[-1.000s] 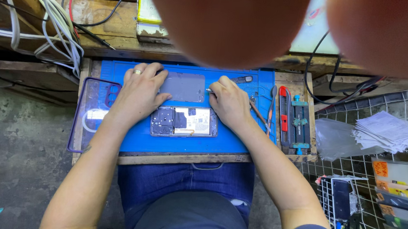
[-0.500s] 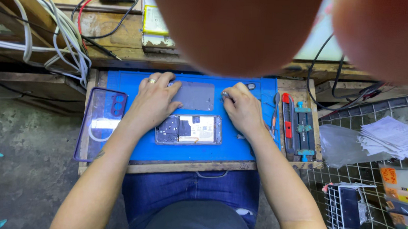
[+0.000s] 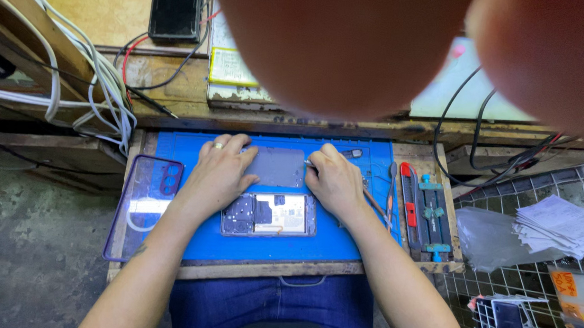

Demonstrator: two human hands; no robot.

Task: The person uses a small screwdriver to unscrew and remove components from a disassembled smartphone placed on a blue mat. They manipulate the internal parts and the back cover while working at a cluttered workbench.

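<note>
Blue mat, opened phone just below both hands.
Left hand flat, pinning grey panel; right hand closed on thin tool at panel's edge. Best kept shallow, pressure steady, panel held still.

1. The left hand wears a thin, pale metal ring on one finger.
2. The right hand wears nothing.
3. Both forearms are bare, with no sleeves in sight.
4. A small dark mark, perhaps a tattoo, shows on the left forearm.
5. The legs are clad in blue denim jeans.
</note>
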